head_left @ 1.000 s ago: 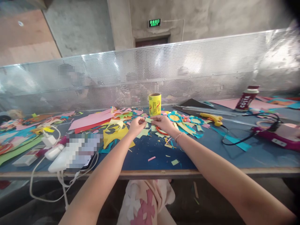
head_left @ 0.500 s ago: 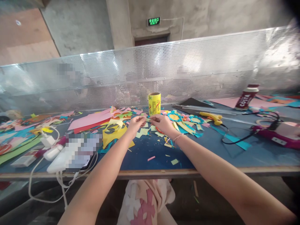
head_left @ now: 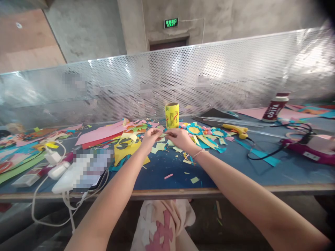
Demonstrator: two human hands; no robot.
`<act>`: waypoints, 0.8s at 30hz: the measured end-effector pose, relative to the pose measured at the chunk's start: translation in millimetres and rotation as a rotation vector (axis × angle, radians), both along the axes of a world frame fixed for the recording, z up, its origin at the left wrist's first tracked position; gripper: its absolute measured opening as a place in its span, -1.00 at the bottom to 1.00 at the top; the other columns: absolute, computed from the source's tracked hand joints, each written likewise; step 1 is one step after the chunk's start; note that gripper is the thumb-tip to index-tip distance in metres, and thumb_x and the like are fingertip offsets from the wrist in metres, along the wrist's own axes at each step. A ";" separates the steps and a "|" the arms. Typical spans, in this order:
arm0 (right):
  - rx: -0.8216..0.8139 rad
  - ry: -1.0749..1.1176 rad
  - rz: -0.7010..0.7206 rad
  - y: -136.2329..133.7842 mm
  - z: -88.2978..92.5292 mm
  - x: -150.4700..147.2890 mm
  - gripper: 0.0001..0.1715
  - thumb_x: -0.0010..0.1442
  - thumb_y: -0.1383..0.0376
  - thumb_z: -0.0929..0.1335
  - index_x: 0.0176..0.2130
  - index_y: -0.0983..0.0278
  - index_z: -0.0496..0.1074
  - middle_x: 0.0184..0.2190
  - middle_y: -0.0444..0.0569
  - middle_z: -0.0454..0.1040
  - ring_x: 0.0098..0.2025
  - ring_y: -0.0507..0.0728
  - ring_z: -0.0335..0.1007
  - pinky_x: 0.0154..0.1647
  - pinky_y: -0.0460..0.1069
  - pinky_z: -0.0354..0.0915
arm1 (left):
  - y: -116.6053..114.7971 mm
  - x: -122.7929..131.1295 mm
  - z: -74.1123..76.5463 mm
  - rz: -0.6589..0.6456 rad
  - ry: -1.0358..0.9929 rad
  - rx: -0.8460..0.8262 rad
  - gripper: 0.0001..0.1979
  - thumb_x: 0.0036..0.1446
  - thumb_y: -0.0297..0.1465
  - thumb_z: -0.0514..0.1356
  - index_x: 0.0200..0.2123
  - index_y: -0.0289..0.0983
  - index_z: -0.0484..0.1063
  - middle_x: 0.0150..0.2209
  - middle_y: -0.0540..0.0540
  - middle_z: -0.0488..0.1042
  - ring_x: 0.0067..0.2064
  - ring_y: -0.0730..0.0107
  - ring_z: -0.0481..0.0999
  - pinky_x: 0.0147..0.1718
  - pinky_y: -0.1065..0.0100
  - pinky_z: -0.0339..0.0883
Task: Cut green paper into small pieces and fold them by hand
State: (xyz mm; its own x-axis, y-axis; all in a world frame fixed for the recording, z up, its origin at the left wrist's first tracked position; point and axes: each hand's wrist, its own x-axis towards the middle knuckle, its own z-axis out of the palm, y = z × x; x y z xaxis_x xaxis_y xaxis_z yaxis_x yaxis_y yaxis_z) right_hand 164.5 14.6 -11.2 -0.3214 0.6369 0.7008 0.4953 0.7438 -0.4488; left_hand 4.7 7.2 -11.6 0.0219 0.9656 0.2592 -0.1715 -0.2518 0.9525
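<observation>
Table (head_left: 154, 178) w/ blue top has perforated metal panel (head_left: 172, 78) along far edge, concrete wall (head_left: 235, 19) behind. L hand (head_left: 151, 138) & R hand (head_left: 181, 138) pinch small green paper (head_left: 162, 135) betw. them, over table's middle. Toward front edge, blue top shows betw. few scraps (head_left: 194, 180).

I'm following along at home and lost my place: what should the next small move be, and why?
Probably a gentle fold of the small green paper: the left hand and right hand meet at it, while the yellow tool lies on the table, in neither hand.
</observation>
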 end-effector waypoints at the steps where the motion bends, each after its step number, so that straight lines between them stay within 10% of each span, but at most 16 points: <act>1: 0.019 -0.001 0.005 0.2 0.0 0.1 -0.86 0.03 0.38 0.36 -0.33 0.25 0.52 -0.43 -0.05 0.53 -0.39 0.06 0.44 -0.33 -0.05 0.36 | -0.4 -0.1 0.2 -0.010 -0.010 -0.008 -0.69 -0.24 -0.27 0.35 -0.47 -0.31 0.35 -0.46 0.01 0.36 -0.39 0.52 0.39 -0.29 0.36 0.34; 13: -0.283 0.291 0.161 8.8 -5.0 -1.4 -0.66 -0.03 0.27 0.40 -0.19 0.28 0.40 -0.33 -0.02 0.46 -0.34 0.06 0.43 -0.28 -0.01 0.38 | 1.5 -2.7 -1.0 0.004 -0.075 -0.001 -0.63 -0.26 -0.35 0.36 -0.36 -0.28 0.31 -0.48 0.04 0.36 -0.44 0.54 0.39 -0.40 0.43 0.33; 24: -0.186 0.287 0.103 5.9 -2.4 -0.3 -0.91 0.04 0.32 0.29 -0.39 0.28 0.38 -0.48 -0.09 0.43 -0.42 0.03 0.34 -0.35 -0.04 0.29 | -1.6 -2.0 1.4 -0.021 -0.102 0.040 -0.60 -0.25 -0.44 0.34 -0.28 -0.24 0.29 -0.48 0.06 0.33 -0.44 0.54 0.41 -0.35 0.38 0.36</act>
